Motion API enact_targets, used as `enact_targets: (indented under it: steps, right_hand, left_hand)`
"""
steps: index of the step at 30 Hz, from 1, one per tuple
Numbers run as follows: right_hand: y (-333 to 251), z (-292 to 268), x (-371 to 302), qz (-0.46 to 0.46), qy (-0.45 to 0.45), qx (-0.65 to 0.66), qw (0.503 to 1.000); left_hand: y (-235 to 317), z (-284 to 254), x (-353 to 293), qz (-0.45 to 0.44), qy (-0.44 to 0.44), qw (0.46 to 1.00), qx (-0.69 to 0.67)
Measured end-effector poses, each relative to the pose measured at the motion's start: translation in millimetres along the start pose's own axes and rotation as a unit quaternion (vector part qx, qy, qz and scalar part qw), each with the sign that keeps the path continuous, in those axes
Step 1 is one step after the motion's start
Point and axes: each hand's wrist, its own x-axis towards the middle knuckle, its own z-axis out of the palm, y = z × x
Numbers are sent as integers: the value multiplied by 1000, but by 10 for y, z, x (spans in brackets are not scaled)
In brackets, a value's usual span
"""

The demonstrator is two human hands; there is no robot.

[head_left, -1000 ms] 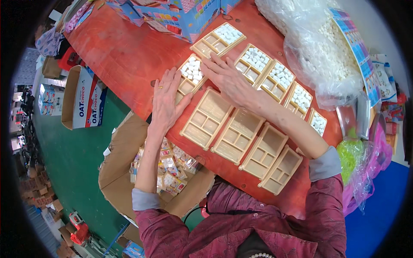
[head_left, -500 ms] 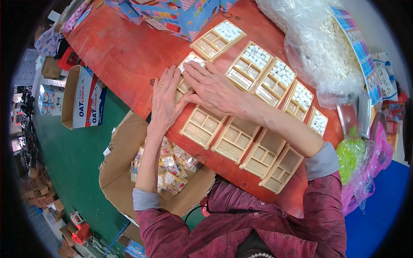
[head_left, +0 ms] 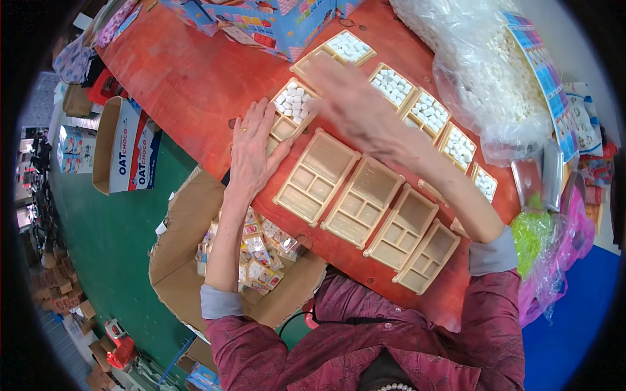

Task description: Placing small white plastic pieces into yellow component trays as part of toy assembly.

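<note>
My left hand (head_left: 253,148) lies flat with fingers spread on the red table (head_left: 189,85), its fingertips on the edge of a beige tray filled with white cubes (head_left: 292,106). My right hand (head_left: 352,101), blurred, hovers open over the table between that tray and a second filled tray (head_left: 344,48). Several empty beige compartment trays (head_left: 365,202) lie in a row in front of me. More filled trays (head_left: 427,114) line up behind them to the right.
A big clear bag of white cubes (head_left: 479,78) sits at the back right. A colourful box (head_left: 274,23) stands at the back. An open cardboard box of small packets (head_left: 254,251) is below the table edge at my left. Green and pink bags (head_left: 541,241) lie at right.
My right hand has swept from the tray by my left hand toward the back right and is now blurred. The left hand has stayed put on the filled tray.
</note>
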Motion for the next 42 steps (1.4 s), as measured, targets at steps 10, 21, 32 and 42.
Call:
enact_targets:
  steps: [10, 21, 32, 42]
  right_hand:
    - [970, -1821, -321, 108, 327, -235, 909]
    - [1761, -2009, -988, 285, 186, -222, 914]
    - [2848, -1662, -1131, 204, 93, -288, 931]
    - [2248, -1674, -1233, 373, 261, -171, 874]
  left_hand:
    - [33, -5, -8, -9, -2, 1000, 3]
    - [119, -52, 41, -23, -26, 999, 3]
    - [53, 18, 46, -9, -18, 1000, 22]
    - [47, -30, -13, 5, -8, 1000, 18]
